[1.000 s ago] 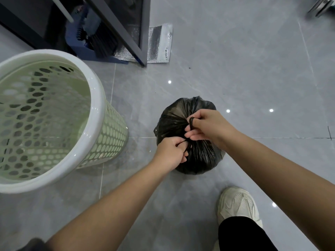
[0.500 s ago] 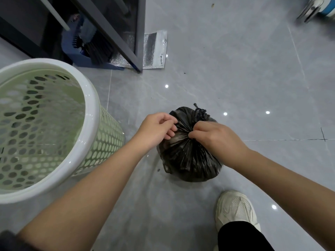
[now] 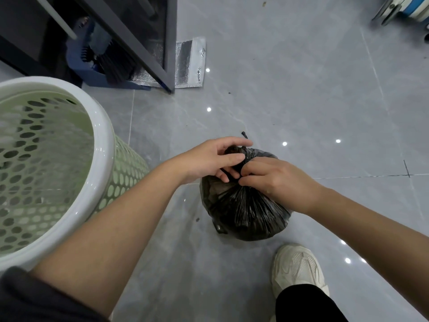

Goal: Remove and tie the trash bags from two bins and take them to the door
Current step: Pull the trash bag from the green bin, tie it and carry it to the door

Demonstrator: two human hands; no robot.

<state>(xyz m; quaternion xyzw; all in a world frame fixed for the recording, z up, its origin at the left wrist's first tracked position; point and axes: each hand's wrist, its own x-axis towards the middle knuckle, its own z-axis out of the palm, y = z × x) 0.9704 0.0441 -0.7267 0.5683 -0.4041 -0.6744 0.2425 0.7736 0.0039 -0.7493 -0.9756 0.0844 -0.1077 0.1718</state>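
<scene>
Both hands work at the gathered neck of the black trash bag (image 3: pixel 246 210). Left hand (image 3: pixel 210 160) curled over the top of the neck, thumb and fingers pinching the twisted plastic. Right hand (image 3: pixel 275 180) meets it from the other side, fingertips pressed together on the same bunched neck, just below the left hand's grip. The two hands touch at the fingers.

Bag sits on the grey tile floor (image 3: pixel 301 89), upright, long axis vertical, neck pointing up toward the camera. Pleats radiate down from the neck over a rounded, filled body. A short dark tie end (image 3: pixel 244 134) sticks out past the left hand's fingers, away from the person. Contents cannot be seen through the plastic.

Pale green perforated bin (image 3: pixel 109 159) with a white rim stands to the left of the bag, near but apart from it; no liner inside, bare perforated wall visible within.

White sneaker (image 3: pixel 298 268) on the floor just beside the bag, on the person's side.
</scene>
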